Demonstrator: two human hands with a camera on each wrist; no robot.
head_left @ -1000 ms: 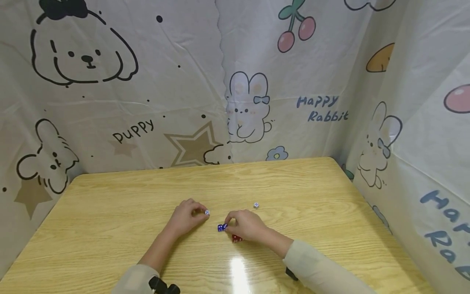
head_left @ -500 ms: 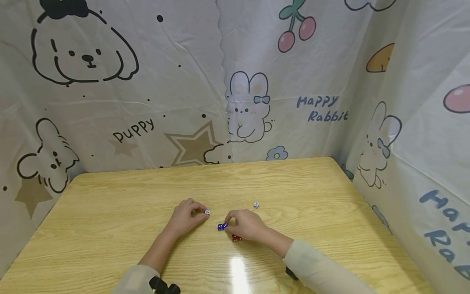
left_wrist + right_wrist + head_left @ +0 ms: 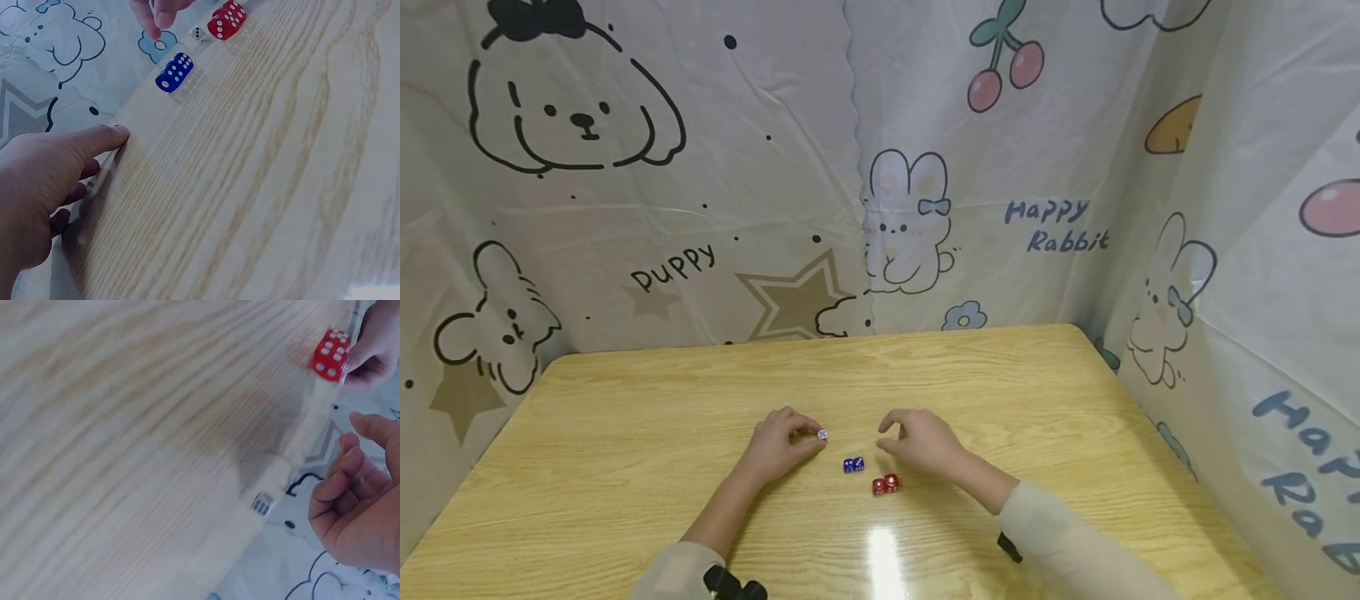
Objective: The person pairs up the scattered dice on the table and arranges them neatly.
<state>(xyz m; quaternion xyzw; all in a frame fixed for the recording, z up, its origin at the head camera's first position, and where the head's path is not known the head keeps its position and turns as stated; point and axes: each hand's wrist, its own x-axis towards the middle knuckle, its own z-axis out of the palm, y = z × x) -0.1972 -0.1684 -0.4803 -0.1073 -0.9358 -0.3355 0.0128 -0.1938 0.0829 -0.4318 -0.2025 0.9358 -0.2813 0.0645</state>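
My left hand (image 3: 782, 442) rests on the table and pinches a small white die (image 3: 822, 434) between thumb and fingertips. In the left wrist view the thumb of that left hand (image 3: 44, 187) covers the die. Two blue dice (image 3: 853, 465) sit side by side between the hands. Nearer the front, two red dice (image 3: 885, 484) stand against each other. My right hand (image 3: 921, 439) is above the table, thumb and index finger apart, with nothing between them. Another white die (image 3: 263, 503) lies near the right hand (image 3: 362, 500); in the head view this hand hides it.
The wooden table (image 3: 662, 467) ends at a patterned curtain (image 3: 775, 167) at the back, and more curtain hangs along the right side. Light reflects off the table's front middle.
My right hand has let go of the blue dice and moved right and away from me, uncovering the red dice and covering the far white die. The left hand stays put.
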